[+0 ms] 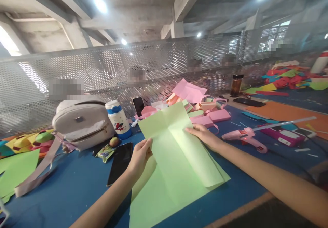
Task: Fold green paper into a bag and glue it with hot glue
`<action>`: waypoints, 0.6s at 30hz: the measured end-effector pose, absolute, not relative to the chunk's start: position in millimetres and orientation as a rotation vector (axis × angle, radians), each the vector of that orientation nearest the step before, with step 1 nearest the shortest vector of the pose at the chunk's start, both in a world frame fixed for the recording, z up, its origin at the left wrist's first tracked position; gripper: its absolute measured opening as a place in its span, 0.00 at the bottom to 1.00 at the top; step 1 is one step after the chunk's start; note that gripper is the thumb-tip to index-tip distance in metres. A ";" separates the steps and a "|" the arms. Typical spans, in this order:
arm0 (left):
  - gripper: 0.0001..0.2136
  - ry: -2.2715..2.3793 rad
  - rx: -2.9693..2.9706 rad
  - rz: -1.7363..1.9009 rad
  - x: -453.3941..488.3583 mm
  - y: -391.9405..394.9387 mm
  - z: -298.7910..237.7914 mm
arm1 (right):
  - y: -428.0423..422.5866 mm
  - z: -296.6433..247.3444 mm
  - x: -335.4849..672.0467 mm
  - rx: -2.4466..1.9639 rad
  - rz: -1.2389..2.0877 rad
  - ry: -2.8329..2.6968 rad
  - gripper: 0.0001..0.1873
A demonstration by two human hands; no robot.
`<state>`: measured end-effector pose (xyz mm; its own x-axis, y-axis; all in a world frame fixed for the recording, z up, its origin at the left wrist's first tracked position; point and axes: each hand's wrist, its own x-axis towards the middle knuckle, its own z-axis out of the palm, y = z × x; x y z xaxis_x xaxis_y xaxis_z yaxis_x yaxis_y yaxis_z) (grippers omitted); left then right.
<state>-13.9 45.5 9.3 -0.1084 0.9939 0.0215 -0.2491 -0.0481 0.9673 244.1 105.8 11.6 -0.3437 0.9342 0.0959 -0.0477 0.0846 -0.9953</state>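
A large light green paper sheet with fold creases is held up over the blue table, its lower part resting on the surface. My left hand pinches the sheet's left edge with fingers closed on it. My right hand grips the right side, where a flap is folded over. A second green layer lies beneath the sheet.
A grey bag, a white bottle, a black phone and a snack packet lie left. A pink glue gun, pink paper boxes and a long ruler lie right. A perforated metal screen runs behind.
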 end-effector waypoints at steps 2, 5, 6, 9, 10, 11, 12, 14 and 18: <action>0.22 1.099 1.016 1.444 -22.8 49.1 13.4 | 107.3 12.6 244.9 -0.910 1.411 -1.502 0.25; 0.23 1.125 1.063 1.462 -35.6 55.5 17.5 | 110.6 12.7 245.7 -0.896 1.403 -1.556 0.25; 0.23 1.130 1.079 1.464 -38.5 57.4 18.2 | 111.9 12.1 245.7 -0.897 1.398 -1.571 0.25; 0.25 1.131 1.120 1.466 -42.3 60.5 18.6 | 115.2 9.5 245.3 -0.908 1.379 -1.599 0.25; 0.25 1.128 1.131 1.467 -42.4 60.7 18.4 | 115.9 8.6 245.2 -0.912 1.371 -1.604 0.25; 0.25 1.124 1.140 1.469 -42.2 60.6 18.2 | 116.4 8.0 245.1 -0.916 1.363 -1.608 0.25; 0.25 1.121 1.147 1.471 -41.9 60.4 17.8 | 116.6 7.5 245.1 -0.918 1.356 -1.612 0.25; 0.25 1.119 1.155 1.472 -41.8 59.7 17.1 | 116.2 7.4 245.0 -0.917 1.351 -1.618 0.26; 0.24 1.117 1.158 1.468 -42.3 58.6 16.6 | 115.3 7.9 244.5 -0.905 1.353 -1.623 0.27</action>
